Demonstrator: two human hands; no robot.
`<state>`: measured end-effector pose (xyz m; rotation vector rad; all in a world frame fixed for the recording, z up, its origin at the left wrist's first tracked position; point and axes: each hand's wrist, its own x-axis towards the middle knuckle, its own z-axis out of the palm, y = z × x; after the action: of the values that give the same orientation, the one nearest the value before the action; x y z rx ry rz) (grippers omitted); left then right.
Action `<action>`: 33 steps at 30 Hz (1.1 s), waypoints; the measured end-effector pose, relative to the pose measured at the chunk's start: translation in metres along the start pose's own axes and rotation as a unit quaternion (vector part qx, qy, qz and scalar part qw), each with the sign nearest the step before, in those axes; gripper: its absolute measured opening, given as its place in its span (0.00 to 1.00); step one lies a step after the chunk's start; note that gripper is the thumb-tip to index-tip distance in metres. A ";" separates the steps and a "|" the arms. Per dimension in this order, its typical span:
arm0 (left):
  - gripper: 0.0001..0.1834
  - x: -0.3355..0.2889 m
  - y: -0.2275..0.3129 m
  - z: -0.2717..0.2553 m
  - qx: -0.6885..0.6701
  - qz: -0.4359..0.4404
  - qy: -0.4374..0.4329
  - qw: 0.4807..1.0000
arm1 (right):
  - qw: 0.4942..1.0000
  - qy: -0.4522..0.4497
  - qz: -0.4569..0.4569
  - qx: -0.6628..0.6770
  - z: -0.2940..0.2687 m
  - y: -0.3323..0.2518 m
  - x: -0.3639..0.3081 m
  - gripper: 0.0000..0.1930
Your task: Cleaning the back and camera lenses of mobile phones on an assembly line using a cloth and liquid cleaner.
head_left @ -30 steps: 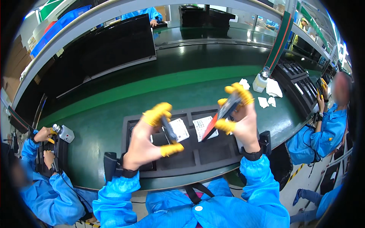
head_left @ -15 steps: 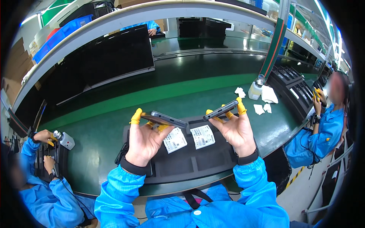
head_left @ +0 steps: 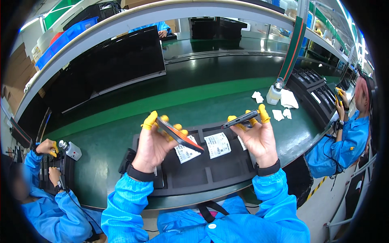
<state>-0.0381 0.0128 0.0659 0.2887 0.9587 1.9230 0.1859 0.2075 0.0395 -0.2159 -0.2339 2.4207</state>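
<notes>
My left hand [head_left: 152, 143], with yellow finger cots on its fingertips, is closed round a dark smartphone [head_left: 178, 135] tilted on its edge, an orange sheen along one face. My right hand [head_left: 258, 139], also in yellow finger cots, grips a second smartphone [head_left: 240, 119] by its sides, the edge with port and speaker holes towards me. Both phones are held up over a black foam tray [head_left: 190, 173] with compartments. White printed labels or packets lie in it, one [head_left: 217, 145] between my hands and another [head_left: 187, 152] partly behind the left phone.
A bottle with a metal top [head_left: 274, 94] stands beside crumpled white wipes [head_left: 289, 99] at the right. Another bottle [head_left: 72, 150] is at the left, near a co-worker's hands [head_left: 48, 148]. At far right a person [head_left: 344, 133] holds a phone. A shelf beam [head_left: 133, 18] crosses above.
The left phone has turned in my left hand, its far end dipping and an orange-sheened face now showing. My right hand with its phone has shifted slightly right.
</notes>
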 end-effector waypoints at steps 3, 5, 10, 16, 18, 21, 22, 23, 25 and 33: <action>0.30 -0.002 0.013 0.012 0.307 0.118 0.039 0.944 | 0.999 0.015 -0.042 -0.015 0.003 -0.007 -0.004 0.27; 0.36 -0.004 0.007 0.023 0.528 0.179 0.065 0.828 | 0.997 0.015 -0.067 -0.019 -0.001 -0.012 -0.005 0.26; 0.46 -0.008 -0.020 0.046 0.793 0.102 0.066 0.598 | 0.995 0.002 -0.091 -0.027 -0.009 -0.013 -0.007 0.21; 0.39 -0.004 -0.037 0.042 0.875 0.121 0.032 0.468 | 0.992 0.013 -0.121 -0.043 -0.011 -0.015 -0.015 0.18; 0.39 -0.002 -0.035 0.044 0.890 0.015 0.054 0.452 | 0.989 0.013 -0.135 -0.053 -0.008 -0.016 -0.016 0.17; 0.42 0.004 -0.031 0.037 0.912 0.032 0.030 0.408 | 0.981 -0.005 -0.175 -0.086 -0.009 -0.015 -0.013 0.20; 0.43 0.005 -0.028 0.039 0.919 0.016 0.014 0.393 | 0.972 -0.016 -0.204 -0.118 -0.008 -0.015 -0.012 0.22; 0.43 0.005 -0.023 0.037 0.925 0.043 0.008 0.378 | 0.969 -0.022 -0.207 -0.132 -0.009 -0.016 -0.012 0.27; 0.38 0.009 -0.008 0.042 0.916 0.057 -0.010 0.397 | 0.950 -0.035 -0.236 -0.199 -0.003 -0.016 -0.014 0.30; 0.47 0.026 0.006 0.078 0.667 0.207 -0.210 0.684 | 0.622 -0.220 -0.307 -0.686 0.012 0.012 -0.008 0.50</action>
<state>-0.0124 0.0720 0.1174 1.8213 1.9078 0.9926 0.1814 0.1917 0.0496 -0.1357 -1.9935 1.0775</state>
